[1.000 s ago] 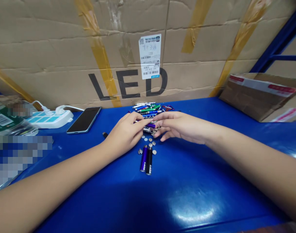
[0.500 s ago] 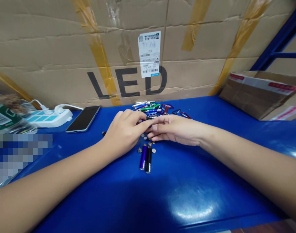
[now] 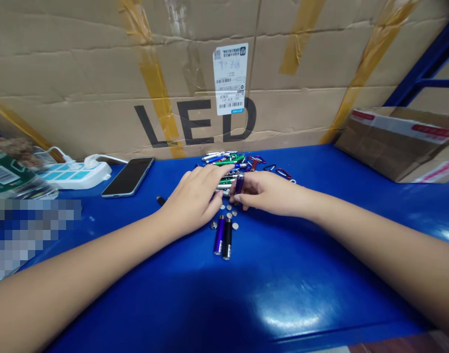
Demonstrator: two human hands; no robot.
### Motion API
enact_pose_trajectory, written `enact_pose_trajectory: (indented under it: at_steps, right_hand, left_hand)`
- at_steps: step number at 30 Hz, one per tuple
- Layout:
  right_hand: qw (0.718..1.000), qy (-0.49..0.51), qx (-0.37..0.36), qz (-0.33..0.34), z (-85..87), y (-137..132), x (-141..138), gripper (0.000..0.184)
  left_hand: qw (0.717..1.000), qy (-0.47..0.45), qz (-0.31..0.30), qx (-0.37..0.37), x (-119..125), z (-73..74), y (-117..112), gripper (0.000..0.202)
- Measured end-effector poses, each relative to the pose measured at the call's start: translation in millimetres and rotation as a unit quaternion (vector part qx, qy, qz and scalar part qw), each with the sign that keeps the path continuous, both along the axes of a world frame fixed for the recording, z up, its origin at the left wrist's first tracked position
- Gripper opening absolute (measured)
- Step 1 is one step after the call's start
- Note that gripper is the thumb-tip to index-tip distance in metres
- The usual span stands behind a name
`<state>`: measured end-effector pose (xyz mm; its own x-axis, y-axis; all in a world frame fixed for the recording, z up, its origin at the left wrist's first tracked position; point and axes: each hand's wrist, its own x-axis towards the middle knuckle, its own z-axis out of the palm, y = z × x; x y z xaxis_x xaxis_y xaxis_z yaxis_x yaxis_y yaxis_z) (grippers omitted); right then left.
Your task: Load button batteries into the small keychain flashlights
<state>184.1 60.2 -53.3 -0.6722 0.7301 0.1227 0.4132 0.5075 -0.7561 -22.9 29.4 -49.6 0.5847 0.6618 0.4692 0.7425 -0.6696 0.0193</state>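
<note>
A large carton (image 3: 99, 98) is filling the top of the frame behind the blue table (image 3: 320, 274). At centre, my left hand (image 3: 197, 192) is reaching, fingers open, near pens (image 3: 232, 161); my right fingers are gripping a dark purple tube (image 3: 239, 183). Small discs (image 3: 235, 226) are lying just below.

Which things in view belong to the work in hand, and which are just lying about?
Likely in the work, being in or near the hands:
purple tube in the right hand
loose purple tube and black tube
small round discs
pile of coloured tubes by the left hand

Apparently just lying about:
phone
power strip
carton at right
</note>
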Motion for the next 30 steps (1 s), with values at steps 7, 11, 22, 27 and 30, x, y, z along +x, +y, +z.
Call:
enact_pose_trajectory:
  at_steps: [7,11,22,27,30]
  right_hand:
    - [0.999,-0.013,0.03,0.007,-0.4,9,6,0.013]
    - [0.999,0.018,0.022,0.015,-3.4,12,7,0.011]
    - [0.995,0.001,0.055,-0.079,0.4,4,1,0.017]
    - [0.992,-0.015,0.096,-0.082,0.2,3,1,0.02]
    - [0.992,-0.017,0.1,-0.08,2.4,1,1,0.019]
  left_hand:
    - [0.999,0.028,0.002,-0.026,-1,-3.5,1,0.043]
    - [0.999,0.035,-0.008,-0.019,-1,-5.9,1,0.039]
    - [0.999,0.03,-0.02,-0.029,-1,-8.0,1,0.033]
    - [0.998,0.03,-0.01,-0.049,-1,-7.8,2,0.032]
    - [0.998,0.027,-0.008,-0.056,0,-7.2,2,0.031]
